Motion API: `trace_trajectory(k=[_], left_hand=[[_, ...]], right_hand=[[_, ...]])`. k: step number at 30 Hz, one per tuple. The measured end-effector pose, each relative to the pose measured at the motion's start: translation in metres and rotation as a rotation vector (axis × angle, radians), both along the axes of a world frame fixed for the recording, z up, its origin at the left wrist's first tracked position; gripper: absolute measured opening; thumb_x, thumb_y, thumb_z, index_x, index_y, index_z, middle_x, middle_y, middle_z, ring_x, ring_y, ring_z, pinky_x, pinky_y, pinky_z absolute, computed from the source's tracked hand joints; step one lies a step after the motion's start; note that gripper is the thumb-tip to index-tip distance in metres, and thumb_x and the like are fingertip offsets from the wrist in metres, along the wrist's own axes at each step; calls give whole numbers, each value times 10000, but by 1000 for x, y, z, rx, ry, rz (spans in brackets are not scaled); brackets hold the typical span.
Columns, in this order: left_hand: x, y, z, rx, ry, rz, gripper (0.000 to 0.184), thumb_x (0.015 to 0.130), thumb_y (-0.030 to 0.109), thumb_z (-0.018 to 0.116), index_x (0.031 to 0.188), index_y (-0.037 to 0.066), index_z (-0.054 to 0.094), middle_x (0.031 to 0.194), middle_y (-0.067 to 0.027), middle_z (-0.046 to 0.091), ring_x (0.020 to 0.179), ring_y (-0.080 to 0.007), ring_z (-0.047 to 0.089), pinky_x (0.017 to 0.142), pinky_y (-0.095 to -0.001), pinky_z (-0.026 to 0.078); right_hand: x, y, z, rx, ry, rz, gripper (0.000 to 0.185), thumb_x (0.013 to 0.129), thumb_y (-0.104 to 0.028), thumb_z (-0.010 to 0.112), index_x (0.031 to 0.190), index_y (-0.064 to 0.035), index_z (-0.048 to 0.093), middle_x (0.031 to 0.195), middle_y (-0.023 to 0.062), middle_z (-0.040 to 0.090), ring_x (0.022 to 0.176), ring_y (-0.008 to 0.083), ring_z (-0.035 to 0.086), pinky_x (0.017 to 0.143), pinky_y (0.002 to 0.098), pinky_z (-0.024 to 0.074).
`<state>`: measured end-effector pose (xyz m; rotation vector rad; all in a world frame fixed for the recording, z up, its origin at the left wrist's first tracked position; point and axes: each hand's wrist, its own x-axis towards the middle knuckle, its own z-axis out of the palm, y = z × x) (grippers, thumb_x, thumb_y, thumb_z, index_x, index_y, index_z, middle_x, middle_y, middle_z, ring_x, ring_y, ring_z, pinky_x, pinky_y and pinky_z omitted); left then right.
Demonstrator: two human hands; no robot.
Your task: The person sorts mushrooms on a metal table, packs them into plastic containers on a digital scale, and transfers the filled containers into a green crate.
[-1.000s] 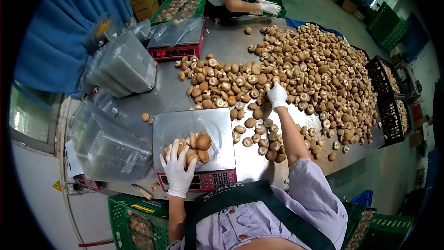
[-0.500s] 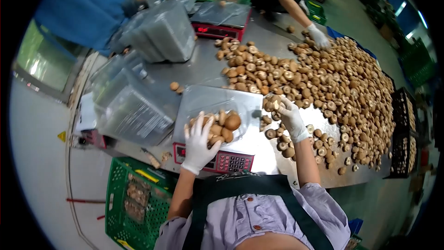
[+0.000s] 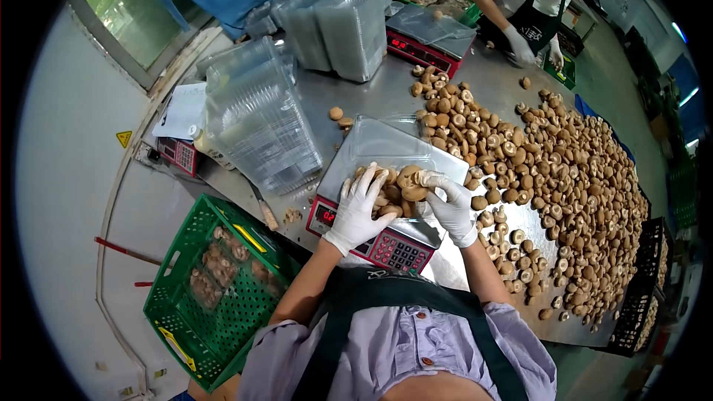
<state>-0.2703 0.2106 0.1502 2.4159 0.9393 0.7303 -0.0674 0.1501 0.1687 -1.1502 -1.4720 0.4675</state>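
Observation:
A clear plastic tray (image 3: 390, 141) with brown shiitake mushrooms (image 3: 391, 194) in it sits on a red digital scale (image 3: 401, 249) in front of me. My left hand (image 3: 358, 212), in a white glove, rests over the left side of these mushrooms with its fingers spread. From the right, my gloved right hand (image 3: 451, 212) reaches over the tray and grips a mushroom (image 3: 412, 183) at the right side of the pile. My fingers partly hide the tray's contents.
Loose shiitake mushrooms (image 3: 572, 200) cover the table's right side. Stacked clear trays (image 3: 260, 119) stand to the left, with a knife (image 3: 265, 210) near them. A green crate (image 3: 215, 327) sits below left. Across the table, a co-worker's gloved hand (image 3: 519, 44) is near a second scale (image 3: 423, 52).
My right hand has moved left from the loose mushrooms to the tray with a mushroom. My left hand stays on the pile. The co-worker's hand has drawn back from the heap; the view has shifted.

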Motion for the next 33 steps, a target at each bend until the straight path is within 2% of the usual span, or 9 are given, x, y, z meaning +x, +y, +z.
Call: trace_trajectory(k=[10,11,13,15,18,22,23,26,33], left_hand=[[11,-2,9,105,121,71,634,760,362,669,1320,133,476,1421,-140,357,1322,-327,316,1055,-606,173],[14,-1,11,115,135,47,617,767,349,662,1317,136,479,1420,-141,359,1325,-327,312,1057,-603,174],[18,1,14,155,152,6,582,775,321,655,1301,133,491,1419,-145,362,1325,-328,313,1064,-587,171],[24,3,17,153,176,-31,549,784,297,648,1284,125,499,1426,-140,359,1328,-326,311,1070,-576,164],[31,9,13,136,196,-88,525,798,271,640,1276,107,499,1433,-139,351,1335,-327,303,1072,-567,157],[37,17,19,135,207,-144,492,820,242,632,1270,90,502,1431,-125,356,1335,-318,308,1069,-558,182],[39,19,22,126,206,-160,486,823,232,632,1269,88,502,1431,-122,358,1333,-314,314,1069,-550,190],[42,24,29,107,179,-201,485,835,211,624,1276,55,495,1424,-134,370,1321,-305,332,1075,-483,220],[53,24,37,124,152,-276,448,854,161,598,1268,21,499,1419,-154,372,1276,-330,371,1054,-414,280]], right_hand=[[46,-46,-2,-18,-121,-334,329,718,50,701,1034,-21,647,1025,109,676,943,217,661,816,284,522],[60,-63,3,-9,-206,-483,309,754,-3,701,1058,-18,647,889,84,689,793,146,670,714,261,527],[100,-112,-23,-118,-282,-846,298,767,-53,700,1060,-31,647,860,86,689,735,130,669,668,257,523],[129,-179,-22,-235,-180,-1144,279,779,-102,696,1044,-37,638,844,102,688,744,160,675,647,279,515],[159,-313,-49,-347,-424,-1730,264,773,-166,707,1006,-63,636,850,126,679,752,186,673,690,317,516],[122,-448,-57,-583,-119,-2237,252,778,-241,707,963,-78,656,859,100,696,791,205,677,717,310,518],[112,-479,-71,-649,-124,-2305,278,756,-313,701,958,-126,659,832,109,691,778,273,672,703,366,520],[73,-524,-87,-988,88,-2387,326,707,-370,718,920,-126,676,833,106,693,790,273,669,718,363,520],[46,-523,-109,-925,131,-2169,289,723,-178,709,998,-106,656,905,119,688,857,258,669,767,340,518]])
